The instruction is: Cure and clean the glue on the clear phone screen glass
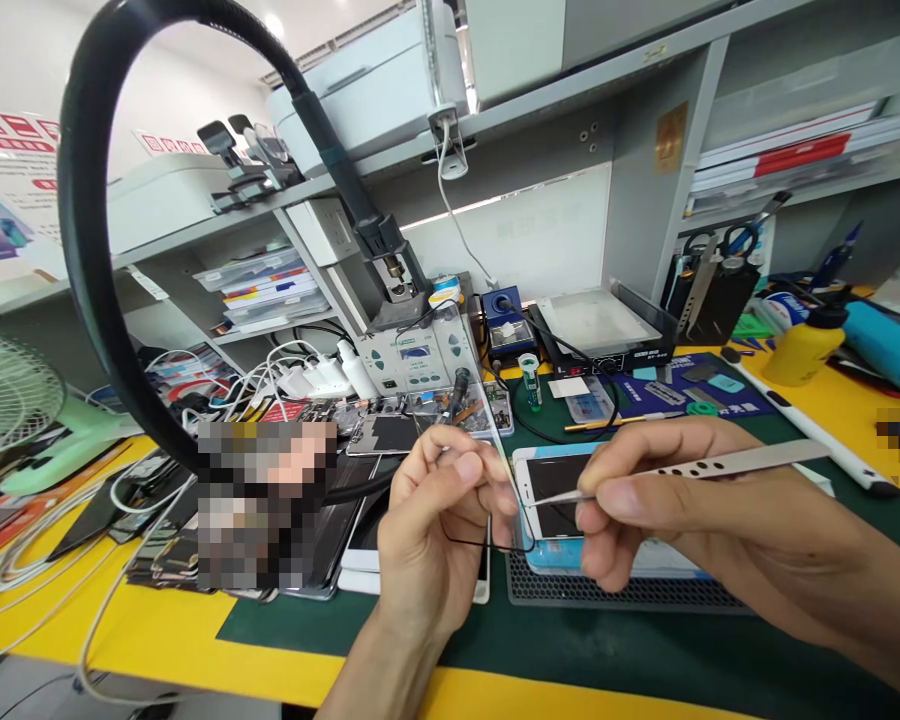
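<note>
My left hand (439,520) is closed on a thin clear sheet (487,400) with a dark lower edge, tilted and seen nearly edge-on. Metal tweezers (735,461) are pinched in my right hand (667,500). Their tips point left and appear to meet the sheet's near edge; whether they touch it I cannot tell. Behind the tweezers lies a white phone (529,490) with a dark screen, partly covered by my right fingers. It rests on something light blue (547,556), over a black perforated mat (555,592).
Several phones and screens (322,530) lie left of my left hand. A black flexible hose (82,200) arches over that side. Behind stand a grey control unit (412,360) and a flat heating plate (600,325). A yellow bottle (806,345) and a white pen-shaped tool (817,425) lie right.
</note>
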A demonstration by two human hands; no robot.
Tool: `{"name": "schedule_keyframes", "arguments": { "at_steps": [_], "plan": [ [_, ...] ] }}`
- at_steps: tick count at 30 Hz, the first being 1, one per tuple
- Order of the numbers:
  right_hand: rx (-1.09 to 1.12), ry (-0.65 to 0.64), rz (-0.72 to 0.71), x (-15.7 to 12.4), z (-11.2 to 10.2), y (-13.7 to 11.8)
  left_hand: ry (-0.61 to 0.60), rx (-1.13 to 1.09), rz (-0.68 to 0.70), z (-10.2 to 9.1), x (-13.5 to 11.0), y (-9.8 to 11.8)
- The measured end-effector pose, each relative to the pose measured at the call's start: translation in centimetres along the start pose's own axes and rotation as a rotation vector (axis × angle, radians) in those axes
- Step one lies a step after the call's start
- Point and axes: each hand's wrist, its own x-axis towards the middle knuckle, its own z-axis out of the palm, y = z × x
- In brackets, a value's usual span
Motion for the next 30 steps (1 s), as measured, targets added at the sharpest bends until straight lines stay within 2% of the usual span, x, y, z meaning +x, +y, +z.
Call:
{"name": "schedule_keyframes", "arguments": {
  "at_steps": [30],
  "plan": [
    [0.07, -0.047, 0.03, 0.15, 0.06, 0.14, 0.002, -0.082, -0.027, 0.03, -0.06, 0.0]
  ]
}}
